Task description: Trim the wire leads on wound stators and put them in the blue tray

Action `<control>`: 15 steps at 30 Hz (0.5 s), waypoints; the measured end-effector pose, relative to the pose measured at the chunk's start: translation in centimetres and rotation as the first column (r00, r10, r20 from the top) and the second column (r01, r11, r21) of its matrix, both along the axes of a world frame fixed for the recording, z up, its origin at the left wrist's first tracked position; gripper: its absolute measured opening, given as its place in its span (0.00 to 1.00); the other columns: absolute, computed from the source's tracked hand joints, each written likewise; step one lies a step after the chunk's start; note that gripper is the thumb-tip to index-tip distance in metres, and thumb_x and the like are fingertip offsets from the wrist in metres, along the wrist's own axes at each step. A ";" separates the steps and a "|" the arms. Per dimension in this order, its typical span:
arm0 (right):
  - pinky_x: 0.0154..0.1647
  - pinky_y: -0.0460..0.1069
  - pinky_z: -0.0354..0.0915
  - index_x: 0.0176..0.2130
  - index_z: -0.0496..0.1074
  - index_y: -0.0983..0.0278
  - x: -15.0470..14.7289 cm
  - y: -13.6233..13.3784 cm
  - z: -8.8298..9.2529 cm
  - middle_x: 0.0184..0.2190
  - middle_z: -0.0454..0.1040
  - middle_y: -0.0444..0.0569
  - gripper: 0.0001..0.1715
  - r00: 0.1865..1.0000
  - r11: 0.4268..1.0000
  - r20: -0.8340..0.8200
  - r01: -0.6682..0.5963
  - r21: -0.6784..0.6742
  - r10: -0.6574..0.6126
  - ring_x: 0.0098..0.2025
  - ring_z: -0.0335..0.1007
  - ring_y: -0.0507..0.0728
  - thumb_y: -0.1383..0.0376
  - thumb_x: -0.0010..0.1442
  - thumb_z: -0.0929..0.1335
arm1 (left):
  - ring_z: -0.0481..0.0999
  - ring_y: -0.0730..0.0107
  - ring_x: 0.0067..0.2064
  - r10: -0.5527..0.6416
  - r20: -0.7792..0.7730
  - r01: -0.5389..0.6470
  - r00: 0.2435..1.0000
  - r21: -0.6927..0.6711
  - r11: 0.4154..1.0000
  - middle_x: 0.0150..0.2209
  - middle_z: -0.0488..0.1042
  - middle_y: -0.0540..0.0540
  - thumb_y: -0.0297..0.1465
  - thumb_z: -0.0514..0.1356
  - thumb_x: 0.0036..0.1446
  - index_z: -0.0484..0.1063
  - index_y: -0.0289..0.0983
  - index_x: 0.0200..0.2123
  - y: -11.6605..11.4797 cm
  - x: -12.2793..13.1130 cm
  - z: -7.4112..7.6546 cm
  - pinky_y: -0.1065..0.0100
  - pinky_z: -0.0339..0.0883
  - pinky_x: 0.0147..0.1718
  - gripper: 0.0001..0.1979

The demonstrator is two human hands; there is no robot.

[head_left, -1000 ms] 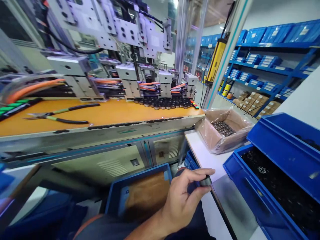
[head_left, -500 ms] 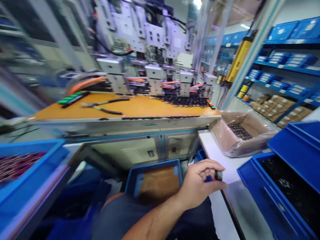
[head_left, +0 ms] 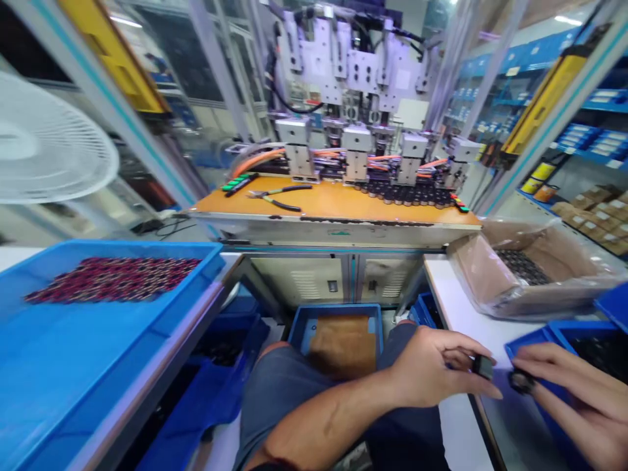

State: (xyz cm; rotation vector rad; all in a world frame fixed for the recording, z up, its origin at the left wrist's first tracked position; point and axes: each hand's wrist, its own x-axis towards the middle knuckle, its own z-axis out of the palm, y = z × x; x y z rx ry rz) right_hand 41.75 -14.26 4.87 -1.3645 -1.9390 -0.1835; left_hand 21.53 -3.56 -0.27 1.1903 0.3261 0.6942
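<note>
My left hand [head_left: 436,367] reaches across my lap to the white side table [head_left: 456,307] and pinches a small black cylindrical part [head_left: 483,366] between thumb and fingers. My right hand [head_left: 574,402] enters from the lower right, over the edge of a blue bin [head_left: 534,337] of dark parts. Its fingertips close on another small black part [head_left: 521,381]. The two parts are a little apart, just above the table edge.
An assembly machine [head_left: 363,98] stands behind an orange worktop [head_left: 338,199] with pliers [head_left: 277,195] and a row of black parts [head_left: 407,193]. A bag-lined carton [head_left: 530,268] sits right. A blue tray of red-black pieces [head_left: 112,278] lies left, a fan [head_left: 49,140] behind it. A blue crate [head_left: 338,337] is below.
The view has swung left, bringing the blue tray and fan into sight. My left hand moved right with its part, and my right hand came into view holding a second part.
</note>
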 end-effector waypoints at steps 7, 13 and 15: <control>0.34 0.44 0.74 0.40 0.73 0.65 -2.5 -0.1 -1.0 0.32 0.77 0.49 0.05 0.979 0.990 -0.191 -0.090 -0.108 0.068 0.33 0.76 0.51 0.71 0.62 0.69 | 0.83 0.70 0.30 -0.038 -0.102 0.036 0.994 -0.023 0.999 0.29 0.84 0.47 0.28 0.74 0.44 0.82 0.36 0.38 -0.8 0.2 -0.7 0.72 0.76 0.34 0.15; 0.40 0.44 0.74 0.40 0.72 0.68 -1.6 -0.2 -1.4 0.36 0.76 0.54 0.04 0.976 0.990 -0.164 -0.140 0.029 0.142 0.38 0.75 0.51 0.73 0.64 0.67 | 0.85 0.65 0.33 0.036 -0.174 -0.027 0.984 0.058 0.998 0.32 0.85 0.45 0.30 0.74 0.46 0.82 0.36 0.41 -1.7 1.6 -1.2 0.70 0.80 0.38 0.16; 0.42 0.45 0.74 0.43 0.72 0.69 -1.5 -0.4 -1.3 0.38 0.76 0.57 0.07 0.970 0.980 -0.148 -0.188 0.059 0.195 0.39 0.74 0.52 0.74 0.63 0.67 | 0.85 0.67 0.32 0.130 -0.165 -0.127 0.978 0.027 0.992 0.31 0.85 0.47 0.31 0.76 0.43 0.82 0.37 0.39 -2.4 1.6 -0.8 0.72 0.79 0.37 0.18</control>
